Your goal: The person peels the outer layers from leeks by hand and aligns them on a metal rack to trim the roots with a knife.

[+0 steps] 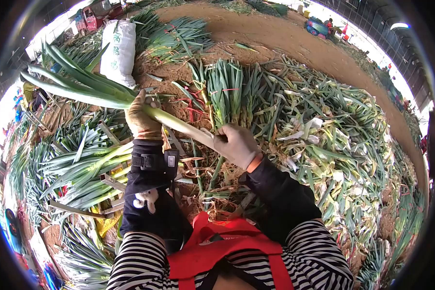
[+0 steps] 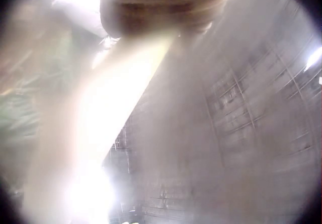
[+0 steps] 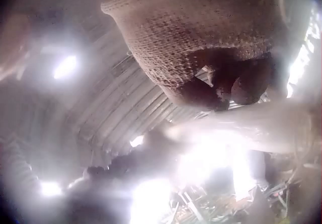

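Note:
A single long leek (image 1: pixel 181 125) slants across in front of me in the head view, green leaves fanned to the upper left and pale stalk toward the right. My gloved left hand (image 1: pixel 143 118) grips it where the leaves join the stalk. At the pale lower end, my gloved right hand (image 1: pixel 236 145) has its fingers curled and pinches the stalk. The right wrist view shows the curled fingers (image 3: pixel 249 85) right at the pale stalk (image 3: pixel 251 131). Glare washes out the stalk (image 2: pixel 118 98) in the left wrist view, under the left hand (image 2: pixel 156 13).
Tied leeks (image 1: pixel 224 92) lie just ahead. A broad heap of stripped leaves (image 1: pixel 324 130) spreads on the right. More leeks (image 1: pixel 89 166) lie at left by wooden slats (image 1: pixel 77 209). A white sack (image 1: pixel 118 50) stands ahead left; a dirt path (image 1: pixel 270 36) runs beyond.

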Motion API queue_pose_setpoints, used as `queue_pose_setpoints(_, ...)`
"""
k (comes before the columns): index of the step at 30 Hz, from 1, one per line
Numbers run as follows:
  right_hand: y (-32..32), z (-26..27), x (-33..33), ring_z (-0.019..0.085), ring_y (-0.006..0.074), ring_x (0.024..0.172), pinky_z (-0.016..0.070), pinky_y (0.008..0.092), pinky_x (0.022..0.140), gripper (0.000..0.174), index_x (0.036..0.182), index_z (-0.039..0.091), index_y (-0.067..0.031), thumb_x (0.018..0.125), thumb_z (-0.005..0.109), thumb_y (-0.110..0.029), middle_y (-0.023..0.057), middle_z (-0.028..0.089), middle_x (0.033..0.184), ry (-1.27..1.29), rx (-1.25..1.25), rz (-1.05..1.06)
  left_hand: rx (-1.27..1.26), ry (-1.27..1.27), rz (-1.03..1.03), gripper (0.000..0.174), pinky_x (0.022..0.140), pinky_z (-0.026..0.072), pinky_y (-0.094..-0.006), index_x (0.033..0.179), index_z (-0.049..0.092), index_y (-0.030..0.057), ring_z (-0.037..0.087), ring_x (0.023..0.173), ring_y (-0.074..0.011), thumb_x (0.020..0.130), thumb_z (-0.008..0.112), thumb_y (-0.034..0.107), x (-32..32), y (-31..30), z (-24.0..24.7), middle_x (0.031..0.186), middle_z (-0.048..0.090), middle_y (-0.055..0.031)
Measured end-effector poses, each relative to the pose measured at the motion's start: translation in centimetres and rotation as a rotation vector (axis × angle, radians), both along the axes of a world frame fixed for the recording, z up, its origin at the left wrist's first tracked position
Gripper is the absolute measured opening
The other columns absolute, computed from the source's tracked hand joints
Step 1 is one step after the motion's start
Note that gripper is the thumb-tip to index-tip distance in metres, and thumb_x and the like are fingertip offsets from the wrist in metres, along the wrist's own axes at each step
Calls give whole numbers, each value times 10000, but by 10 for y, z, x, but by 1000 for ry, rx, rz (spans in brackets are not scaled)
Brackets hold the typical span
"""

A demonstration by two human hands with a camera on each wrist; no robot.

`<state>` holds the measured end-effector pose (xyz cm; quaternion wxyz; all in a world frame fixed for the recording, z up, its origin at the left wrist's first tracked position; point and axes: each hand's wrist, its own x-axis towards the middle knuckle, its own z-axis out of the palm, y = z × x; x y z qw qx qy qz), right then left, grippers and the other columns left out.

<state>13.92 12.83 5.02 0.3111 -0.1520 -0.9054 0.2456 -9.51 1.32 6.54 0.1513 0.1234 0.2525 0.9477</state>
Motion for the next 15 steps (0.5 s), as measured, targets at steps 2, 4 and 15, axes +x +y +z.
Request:
queue_pose_setpoints(2, 8, -4, 0, 626, 239, 646, 499, 325, 621, 167, 813, 633, -16, 800, 656, -181, 92, 619, 718, -34, -203, 49, 8, -21, -9, 86, 537, 438, -279, 898, 578, -3, 479, 550, -156, 869, 592, 77, -4, -4, 1, 659, 501, -38)
queue_pose_setpoints(4, 29, -25, -1, 606, 134, 736, 491, 281, 679, 176, 900, 644, -16, 860, 613, -184, 62, 622, 785, 20, 236, 280, 44, -99, -41, 59, 508, 435, -274, 864, 574, 5, 472, 525, -155, 847, 602, 54, 5, -10, 14, 648, 493, -33)
queue_pose_setpoints(15, 16, -17, 9, 620, 239, 817, 502, 400, 832, 234, 1014, 565, 22, 905, 539, -183, 90, 615, 850, 431, -1613, 424, 299, 147, -202, 186, 572, 464, -259, 997, 530, -24, 486, 583, -131, 862, 588, 90, -35, -37, -6, 849, 586, -89)
